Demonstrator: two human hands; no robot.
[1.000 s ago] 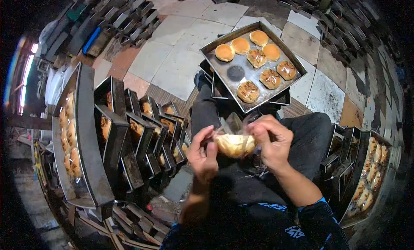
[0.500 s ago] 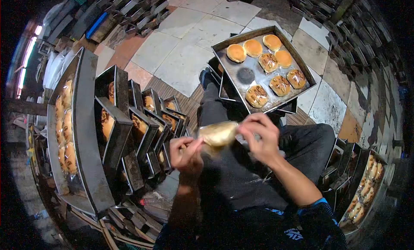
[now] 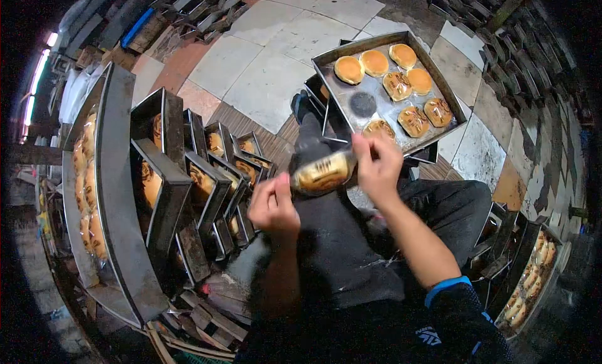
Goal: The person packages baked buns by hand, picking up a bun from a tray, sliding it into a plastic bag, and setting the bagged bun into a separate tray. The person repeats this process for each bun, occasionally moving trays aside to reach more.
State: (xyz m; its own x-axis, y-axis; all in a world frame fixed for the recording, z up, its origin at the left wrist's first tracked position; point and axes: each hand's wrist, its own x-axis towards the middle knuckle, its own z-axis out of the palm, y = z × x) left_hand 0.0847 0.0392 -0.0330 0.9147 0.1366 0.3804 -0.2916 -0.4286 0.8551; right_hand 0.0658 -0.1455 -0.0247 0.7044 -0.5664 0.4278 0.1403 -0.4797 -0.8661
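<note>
Between my two hands hangs a bun in a clear printed wrapper [image 3: 323,173], above my lap. My left hand [image 3: 276,207] pinches the wrapper's left end, and my right hand [image 3: 378,166] pinches its right end. Just beyond my right hand is a metal tray [image 3: 326,69] resting on other trays. It bears unwrapped buns [image 3: 374,63] with golden tops along its far side and several wrapped buns [image 3: 413,122] with dark printing. One wrapped bun at its near edge is partly hidden by my right hand.
To my left stand stacked metal trays [image 3: 172,176] with wrapped buns, and a taller tray [image 3: 119,176] on end. Another tray of wrapped buns [image 3: 527,289] is at the right. More trays [image 3: 200,12] line the far edges of the tiled floor [image 3: 269,69].
The wrapped bun has turned so its printed side shows, and it has risen slightly. My right hand has moved up, now overlapping the tray's near edge.
</note>
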